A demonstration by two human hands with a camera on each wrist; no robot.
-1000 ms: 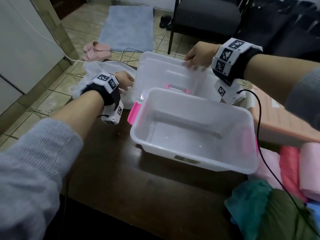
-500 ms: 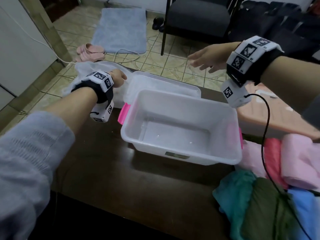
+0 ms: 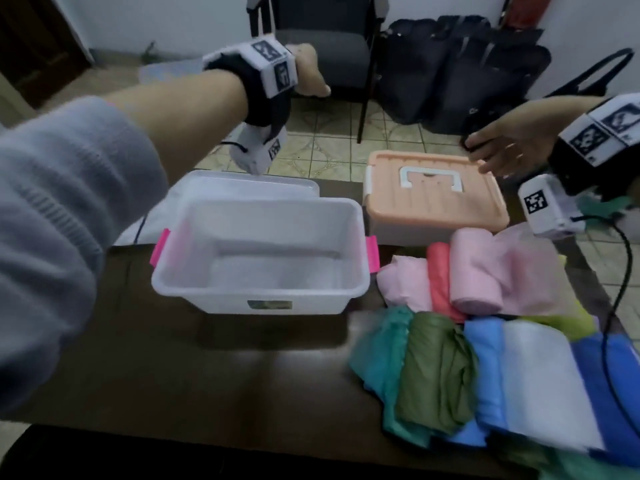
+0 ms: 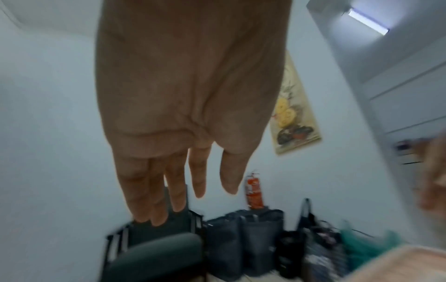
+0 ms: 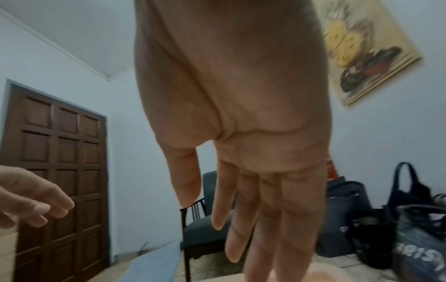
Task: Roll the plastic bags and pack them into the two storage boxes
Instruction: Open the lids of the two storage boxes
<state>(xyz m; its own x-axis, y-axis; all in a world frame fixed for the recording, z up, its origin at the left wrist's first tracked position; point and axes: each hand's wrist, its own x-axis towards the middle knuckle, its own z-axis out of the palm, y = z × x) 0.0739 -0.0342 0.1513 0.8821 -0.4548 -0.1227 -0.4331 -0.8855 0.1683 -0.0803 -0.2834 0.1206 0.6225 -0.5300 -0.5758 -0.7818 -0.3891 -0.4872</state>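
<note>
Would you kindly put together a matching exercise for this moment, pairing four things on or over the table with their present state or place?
Things:
1. clear storage box
2. peach storage box
3. pink roll
4. right hand

States or places:
A. lid on, handle lying flat
B. open, over the far corner of the peach lid
C. lid off, nothing inside
D. lying on the loose bags, to the right of the clear box

Pairs: 1-C, 2-A, 3-D, 4-B

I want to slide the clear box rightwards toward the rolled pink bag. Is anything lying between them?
In the head view, only bare dark table shows between the clear box and the pink bag; the box's pink latch juts into it.
</note>
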